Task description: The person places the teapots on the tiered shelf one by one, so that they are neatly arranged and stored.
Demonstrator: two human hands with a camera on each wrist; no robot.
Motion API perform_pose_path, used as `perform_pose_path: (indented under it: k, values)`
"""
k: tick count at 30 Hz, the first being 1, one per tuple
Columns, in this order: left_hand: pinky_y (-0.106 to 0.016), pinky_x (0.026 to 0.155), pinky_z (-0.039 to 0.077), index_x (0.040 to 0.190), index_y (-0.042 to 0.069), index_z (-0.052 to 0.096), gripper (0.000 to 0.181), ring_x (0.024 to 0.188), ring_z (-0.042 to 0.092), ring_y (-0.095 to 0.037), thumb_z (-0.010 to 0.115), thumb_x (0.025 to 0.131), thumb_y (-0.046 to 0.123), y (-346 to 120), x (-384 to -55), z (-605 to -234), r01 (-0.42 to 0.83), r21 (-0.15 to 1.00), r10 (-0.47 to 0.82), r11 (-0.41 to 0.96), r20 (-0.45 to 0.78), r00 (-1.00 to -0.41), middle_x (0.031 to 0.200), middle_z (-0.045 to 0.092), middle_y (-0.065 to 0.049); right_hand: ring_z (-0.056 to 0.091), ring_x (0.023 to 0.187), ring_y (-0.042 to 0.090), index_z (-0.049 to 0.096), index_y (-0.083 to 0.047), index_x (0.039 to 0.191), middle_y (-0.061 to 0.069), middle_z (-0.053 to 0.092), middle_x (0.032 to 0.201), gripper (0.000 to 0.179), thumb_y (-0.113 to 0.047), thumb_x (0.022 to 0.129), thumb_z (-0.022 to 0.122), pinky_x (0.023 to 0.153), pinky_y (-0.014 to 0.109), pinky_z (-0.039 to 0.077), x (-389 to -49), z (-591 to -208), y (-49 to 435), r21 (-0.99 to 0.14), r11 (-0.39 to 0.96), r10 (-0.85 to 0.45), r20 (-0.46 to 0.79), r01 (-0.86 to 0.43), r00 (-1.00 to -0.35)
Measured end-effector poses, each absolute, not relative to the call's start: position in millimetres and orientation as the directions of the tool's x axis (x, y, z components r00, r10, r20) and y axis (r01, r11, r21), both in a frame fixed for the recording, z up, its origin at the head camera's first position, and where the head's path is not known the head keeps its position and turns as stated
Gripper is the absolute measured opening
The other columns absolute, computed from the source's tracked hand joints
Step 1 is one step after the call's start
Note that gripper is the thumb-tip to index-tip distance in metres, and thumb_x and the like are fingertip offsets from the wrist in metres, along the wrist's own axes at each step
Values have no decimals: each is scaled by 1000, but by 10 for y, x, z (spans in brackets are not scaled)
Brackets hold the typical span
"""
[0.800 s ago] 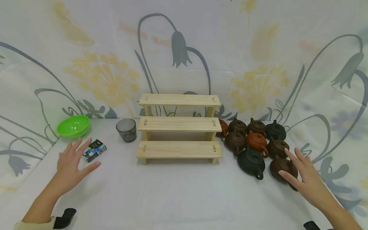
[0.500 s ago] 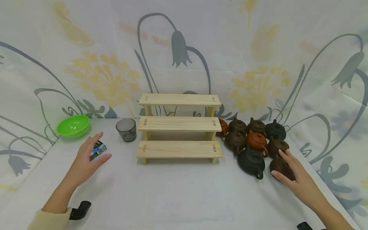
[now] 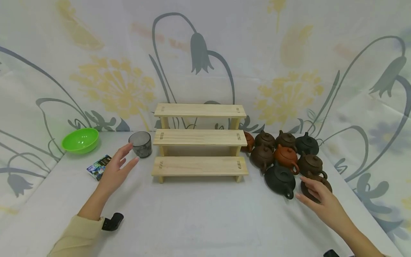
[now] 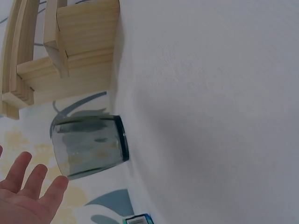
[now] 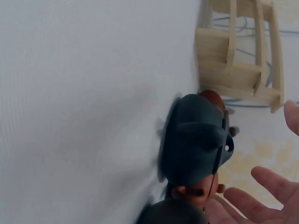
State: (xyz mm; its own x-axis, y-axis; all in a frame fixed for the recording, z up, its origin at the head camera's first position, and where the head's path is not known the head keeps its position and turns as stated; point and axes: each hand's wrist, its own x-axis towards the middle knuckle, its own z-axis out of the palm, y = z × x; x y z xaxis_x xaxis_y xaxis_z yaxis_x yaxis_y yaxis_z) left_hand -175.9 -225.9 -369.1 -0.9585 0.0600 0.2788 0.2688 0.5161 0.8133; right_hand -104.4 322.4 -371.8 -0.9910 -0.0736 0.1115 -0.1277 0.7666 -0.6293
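My left hand [image 3: 113, 173] is in the air just short of a grey see-through glass [image 3: 141, 144], its fingers loosely spread and holding nothing. In the left wrist view the fingertips stand close to the rim of the glass [image 4: 91, 147]. My right hand [image 3: 321, 203] hovers over the nearest brown teapot [image 3: 326, 184], partly covering it, thumb and fingers apart. Beside it sits a black teapot [image 3: 280, 180], which fills the middle of the right wrist view as a dark body [image 5: 194, 144]. Behind these stand several more small teapots, brown, black and an orange-red teapot [image 3: 285, 157].
A three-step wooden shelf [image 3: 199, 166] stands in the middle against the patterned cloth backdrop [image 3: 250, 43]. At the left are a green bowl [image 3: 80, 141] and a small printed box [image 3: 97, 167], partly behind the left hand. White cloth [image 3: 199, 217] covers the table.
My left hand has moved right, from beside the printed box toward the glass, uncovering part of the box. My right hand has shifted slightly left over the nearest brown teapot.
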Motion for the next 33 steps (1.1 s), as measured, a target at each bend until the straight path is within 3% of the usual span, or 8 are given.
perform_pose_path:
  k: [4, 5, 8, 14, 18, 22, 26, 33]
  values:
    - [-54, 102, 25, 145, 1, 26, 61, 131, 28, -40, 52, 96, 28, -2173, -1858, -3696, 251, 842, 47, 478, 260, -964, 142, 34, -24, 45, 115, 44, 41, 10, 131, 28, 44, 129, 59, -29, 91, 61, 82, 16, 45, -1046, -3755, 3194, -658, 749, -60, 46, -75, -997]
    - [-53, 102, 26, 145, 2, 26, 61, 131, 29, -39, 52, 96, 29, -2155, -1886, -3699, 247, 848, 44, 469, 257, -965, 141, 34, -24, 46, 114, 43, 41, 10, 130, 29, 45, 128, 59, -30, 92, 60, 80, 15, 45, -1051, -3766, 3191, -665, 744, -54, 28, -59, -998]
    - [-53, 101, 27, 144, 2, 28, 59, 129, 32, -39, 51, 97, 28, -2098, -1959, -3700, 240, 863, 35, 445, 250, -967, 140, 36, -24, 49, 112, 41, 41, 9, 130, 28, 47, 125, 59, -33, 92, 58, 79, 27, 49, -1055, -3805, 3188, -687, 727, -41, -32, -7, -999]
    - [-52, 100, 30, 145, 7, 30, 56, 128, 36, -36, 49, 98, 28, -1977, -2105, -3674, 200, 887, 1, 417, 220, -976, 140, 38, -22, 57, 99, 29, 48, 8, 124, 20, 56, 115, 52, -30, 91, 60, 71, 25, 48, -1073, -3869, 3189, -702, 710, -25, -107, 58, -994]
    - [-51, 98, 32, 145, 8, 30, 55, 126, 37, -38, 49, 98, 28, -1911, -2180, -3668, 180, 902, -20, 392, 203, -979, 138, 39, -23, 59, 97, 26, 49, 9, 122, 16, 59, 110, 52, -31, 91, 60, 73, 33, 48, -1117, -3881, 3180, -699, 705, -13, -178, 117, -984]
    - [-49, 96, 37, 144, 10, 33, 54, 124, 41, -37, 48, 97, 34, -1843, -2254, -3681, 153, 923, -37, 352, 178, -983, 137, 40, -22, 62, 91, 23, 46, 13, 122, 13, 64, 101, 54, -32, 93, 58, 73, 34, 49, -1158, -3891, 3178, -719, 675, -17, -238, 165, -971]
    - [-46, 95, 39, 143, 12, 35, 54, 123, 42, -34, 47, 97, 37, -1775, -2313, -3689, 128, 945, -31, 301, 143, -989, 138, 39, -21, 63, 82, 18, 48, 15, 117, 10, 64, 93, 48, -28, 96, 53, 71, 29, 51, -1197, -3933, 3184, -789, 589, -76, -268, 173, -960]
    - [-49, 97, 36, 144, 6, 32, 46, 123, 39, -37, 40, 101, 20, -1691, -2351, -3674, 99, 976, 32, 192, 95, -995, 136, 37, -24, 63, 83, 14, 45, 22, 117, 11, 61, 94, 45, -19, 100, 43, 73, 29, 52, -1230, -4006, 3218, -901, 412, -234, -249, 136, -940]
